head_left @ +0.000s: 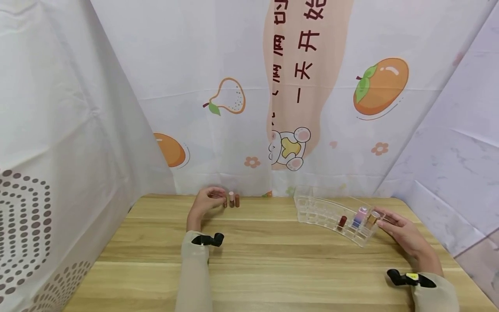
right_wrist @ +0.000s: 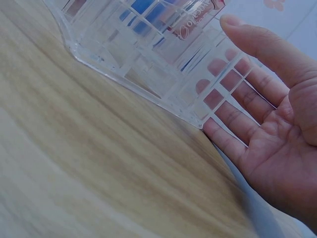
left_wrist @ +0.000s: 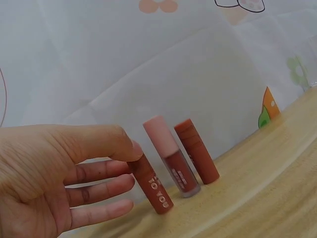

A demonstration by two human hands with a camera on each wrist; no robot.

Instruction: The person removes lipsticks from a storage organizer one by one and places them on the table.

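My left hand (head_left: 205,203) is at the back left of the table, its thumb and forefinger at the top of a brown lip gloss tube (left_wrist: 157,193) marked "TO YOU", which stands slightly tilted in the left wrist view. Beside it stand a pink-capped lip gloss (left_wrist: 177,163) and another brown lip tube (left_wrist: 198,153). My right hand (head_left: 405,234) rests against the right end of a clear curved lipstick organizer (head_left: 321,212). In the right wrist view its straight fingers (right_wrist: 237,119) show partly through the clear wall, the thumb near the top edge.
The organizer holds a dark red tube (head_left: 342,222), a pink-and-blue one (head_left: 359,216) and a gold-capped one (head_left: 373,219) toward its right end. A printed white curtain (head_left: 218,151) hangs along the wooden table's (head_left: 273,268) back edge.
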